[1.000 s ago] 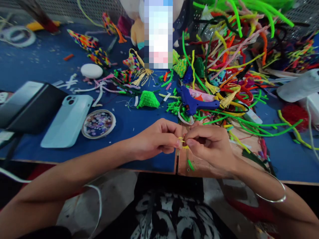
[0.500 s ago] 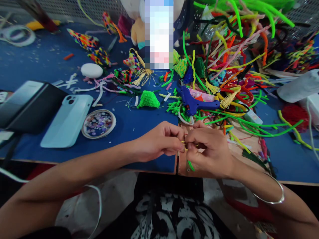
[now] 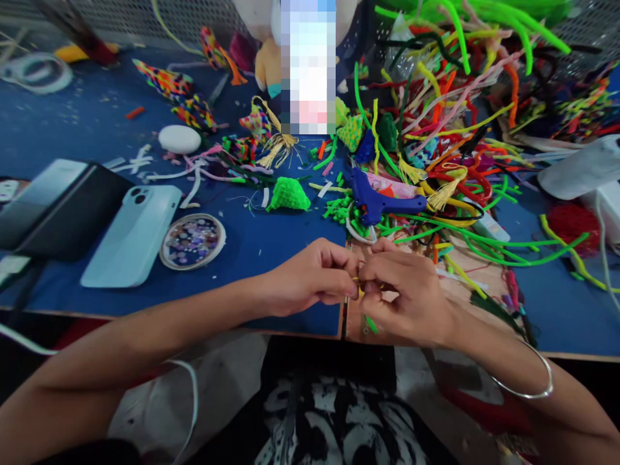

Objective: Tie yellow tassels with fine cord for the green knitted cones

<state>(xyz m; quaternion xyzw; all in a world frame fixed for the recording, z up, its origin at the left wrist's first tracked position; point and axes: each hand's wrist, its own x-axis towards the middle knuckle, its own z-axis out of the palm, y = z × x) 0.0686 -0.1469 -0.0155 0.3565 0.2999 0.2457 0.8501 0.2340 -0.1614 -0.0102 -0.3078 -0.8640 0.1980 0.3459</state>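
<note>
Head view: the left hand point(image 3: 312, 279) and the right hand point(image 3: 411, 289) are pinching a thin yellow strand point(image 3: 357, 279) between their fingertips, over the seam where the blue tabletop point(image 3: 256, 245) is meeting the tan board point(image 3: 355, 326), near the front edge point(image 3: 300, 334). Bare blue surface is lying open from the left hand across to the bead dish point(image 3: 222, 244), while the blue glue gun point(image 3: 398, 205) is crowding the room beyond the right hand. Compared with a second ago, the right hand is curling tighter and the strand is showing less.
</note>
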